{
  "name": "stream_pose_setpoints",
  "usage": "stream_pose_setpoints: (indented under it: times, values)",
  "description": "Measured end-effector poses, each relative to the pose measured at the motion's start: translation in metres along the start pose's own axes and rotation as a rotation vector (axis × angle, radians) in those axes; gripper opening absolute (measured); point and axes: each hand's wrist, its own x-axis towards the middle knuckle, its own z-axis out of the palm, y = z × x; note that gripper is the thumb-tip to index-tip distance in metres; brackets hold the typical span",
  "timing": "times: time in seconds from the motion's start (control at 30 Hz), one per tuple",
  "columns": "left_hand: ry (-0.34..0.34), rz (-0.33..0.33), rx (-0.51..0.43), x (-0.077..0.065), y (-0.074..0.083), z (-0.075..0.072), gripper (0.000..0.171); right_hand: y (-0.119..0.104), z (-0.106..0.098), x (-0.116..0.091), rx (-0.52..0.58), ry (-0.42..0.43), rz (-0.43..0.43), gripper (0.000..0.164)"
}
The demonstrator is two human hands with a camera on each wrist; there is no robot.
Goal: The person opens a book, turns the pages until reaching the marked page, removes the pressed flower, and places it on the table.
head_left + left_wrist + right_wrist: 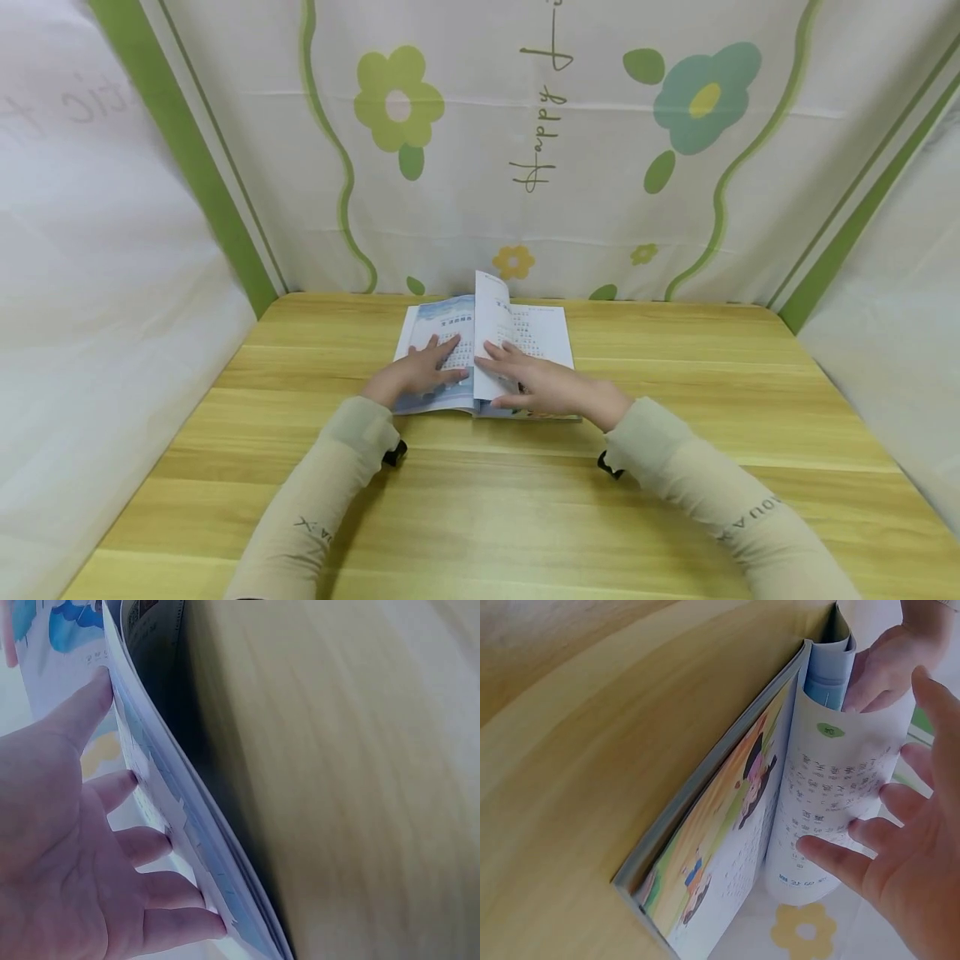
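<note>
An open book (551,329) with printed, illustrated pages lies on the table close to the back curtain. One page (489,321) stands up from the middle, curving between the two halves. My left hand (423,371) rests on the left page, fingers spread; in the left wrist view its fingertips (154,844) touch the paper. Beside the raised page is my right hand (543,385), its fingers extended toward it. From the right wrist, this page (825,795) shows lines of text and a green label, with the right fingertips (814,844) against or very near it. Neither hand grips anything.
The wood-grain table (495,508) extends in front of the book and to both sides. A white curtain (465,208) with flowers and lettering hangs along the back edge; white fabric (82,333) hangs at the sides. Black wrist bands (395,454) show below the sleeves.
</note>
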Motion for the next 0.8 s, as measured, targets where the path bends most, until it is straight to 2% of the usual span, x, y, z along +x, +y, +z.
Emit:
stream_pose_setpoints:
  times: [0.1, 0.3, 0.37, 0.53, 0.8]
  values:
    - [0.006, 0.01, -0.002, 0.001, -0.002, 0.001, 0.077, 0.0, 0.002, 0.002, -0.022, -0.001, -0.003, 0.068]
    - [0.038, 0.007, -0.003, 0.004, -0.004, 0.0, 0.056, -0.001, 0.005, 0.004, -0.023, 0.008, -0.017, 0.064]
    - [0.045, -0.007, -0.025, 0.004, -0.004, 0.0, 0.054, -0.002, 0.005, 0.005, -0.015, 0.005, -0.021, 0.063]
    - [0.07, -0.024, -0.09, 0.004, -0.004, 0.0, 0.061, -0.005, 0.007, 0.01, -0.011, -0.008, -0.014, 0.063]
    - [0.108, -0.046, -0.097, 0.0, -0.003, 0.0, 0.083, -0.009, 0.009, 0.013, 0.013, -0.009, -0.03, 0.056]
